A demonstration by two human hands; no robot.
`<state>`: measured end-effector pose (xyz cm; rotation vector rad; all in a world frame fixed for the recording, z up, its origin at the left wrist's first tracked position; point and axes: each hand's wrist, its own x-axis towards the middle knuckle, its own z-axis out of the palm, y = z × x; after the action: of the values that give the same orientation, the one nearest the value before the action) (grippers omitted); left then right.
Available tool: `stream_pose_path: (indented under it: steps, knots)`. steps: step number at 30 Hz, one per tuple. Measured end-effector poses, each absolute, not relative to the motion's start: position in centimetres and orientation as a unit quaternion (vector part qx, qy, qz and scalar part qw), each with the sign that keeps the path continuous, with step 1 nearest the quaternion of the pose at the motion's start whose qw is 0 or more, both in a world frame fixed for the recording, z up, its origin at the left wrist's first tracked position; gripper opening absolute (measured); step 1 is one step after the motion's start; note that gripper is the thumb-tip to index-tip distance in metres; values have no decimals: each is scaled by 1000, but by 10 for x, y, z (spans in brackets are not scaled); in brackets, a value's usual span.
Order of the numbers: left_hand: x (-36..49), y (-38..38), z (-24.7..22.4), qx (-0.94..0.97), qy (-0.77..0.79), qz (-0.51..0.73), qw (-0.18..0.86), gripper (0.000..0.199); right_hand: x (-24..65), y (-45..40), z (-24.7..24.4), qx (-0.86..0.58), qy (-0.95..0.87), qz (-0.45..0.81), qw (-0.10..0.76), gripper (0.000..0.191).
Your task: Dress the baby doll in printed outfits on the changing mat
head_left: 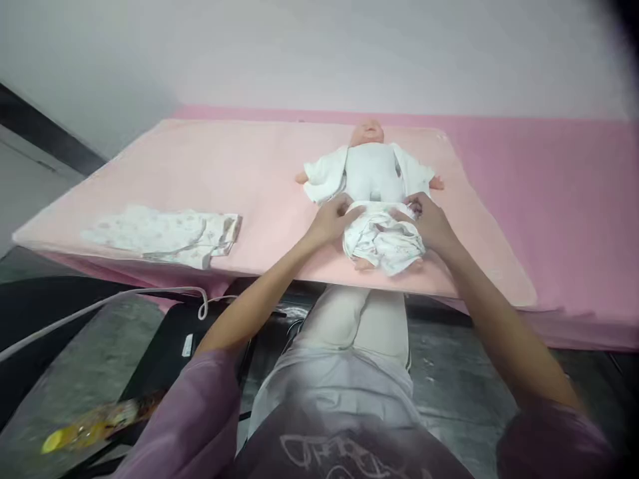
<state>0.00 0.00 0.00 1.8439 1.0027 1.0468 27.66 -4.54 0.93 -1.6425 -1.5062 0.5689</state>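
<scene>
Your left hand [335, 218] and right hand [428, 221] each grasp a side of the bunched, white patterned cloth garment [383, 234] around the legs of the white-clad, pink-headed baby doll [372, 166], right of the frame's centre.

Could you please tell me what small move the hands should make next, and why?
I would probably draw the printed garment up evenly: the left hand and right hand touch either side of its waistband, and below that it lies bunched on the doll.

No readable text; lettering [344, 454] on the shirt [272, 452] seems blurred.
</scene>
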Motion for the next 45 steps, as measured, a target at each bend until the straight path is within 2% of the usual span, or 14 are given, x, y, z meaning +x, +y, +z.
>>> stream_pose_path:
  steps: [3,6,8,10,13,18,21,24,27,30,33,40,43,45]
  knots:
    - [-1,-1,-8,674,421,391,464,59,274,-53,5,-622,-538,386,418,61]
    - [7,-1,-9,565,375,402,615,60,266,-55,6,-531,-444,559,457,51]
    - [14,1,-6,489,318,410,701,55,259,-51,8,-475,-391,627,478,43]
    - [15,5,-3,464,286,417,727,55,258,-45,8,-455,-372,644,489,40]
    - [0,15,2,508,315,430,677,53,267,-35,8,-465,-448,590,485,41]
    - [-35,44,25,640,345,392,564,55,290,-10,29,-485,-637,412,435,54]
    - [-34,72,39,690,340,371,521,51,288,18,47,-499,-656,345,449,57]
    - [-18,103,33,696,344,403,485,51,280,50,44,-551,-633,282,465,61]
    - [-2,122,7,644,384,451,485,55,275,74,17,-587,-578,292,486,71]
    - [8,126,-19,599,397,471,512,59,273,82,-13,-570,-529,373,506,77]
    - [8,123,-22,602,385,481,508,63,274,79,-16,-539,-547,387,510,75]
    - [-5,126,43,796,339,369,340,57,259,72,54,-544,-724,183,383,51]
    - [1,138,49,781,319,400,358,53,251,83,64,-547,-711,204,392,46]
    - [4,147,35,734,346,440,385,57,254,93,54,-574,-668,237,411,51]
